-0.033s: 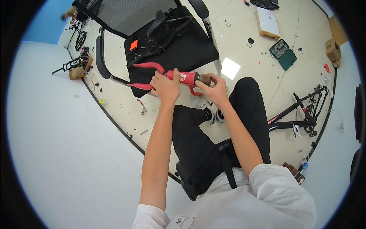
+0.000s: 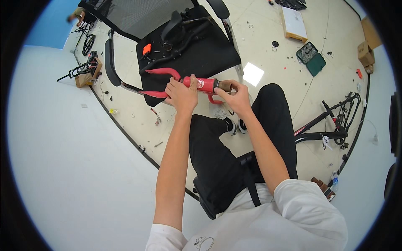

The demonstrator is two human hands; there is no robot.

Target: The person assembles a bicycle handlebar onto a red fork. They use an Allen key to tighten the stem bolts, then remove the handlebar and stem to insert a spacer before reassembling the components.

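A red forked bike part [image 2: 206, 85] is held crosswise in front of the black chair seat. It has a thick cylindrical body with a white emblem, two curved red prongs on the left, and a red curved piece below. My left hand [image 2: 182, 94] is closed around the left end of the body, where the prongs start. At the other end, my right hand [image 2: 237, 98] pinches a brownish cylindrical end piece [image 2: 225, 86] with thumb and fingers. A dark ring shows between that piece and the red body. My palms hide part of both ends.
On the chair seat [image 2: 201, 59] lie a dark bent frame piece [image 2: 180, 50], an orange block [image 2: 147, 49] and small hardware. To the right on the floor are a black bike frame [image 2: 322, 125], a green case [image 2: 315, 65] and a white-topped box [image 2: 294, 24]. A person's arm shows far left.
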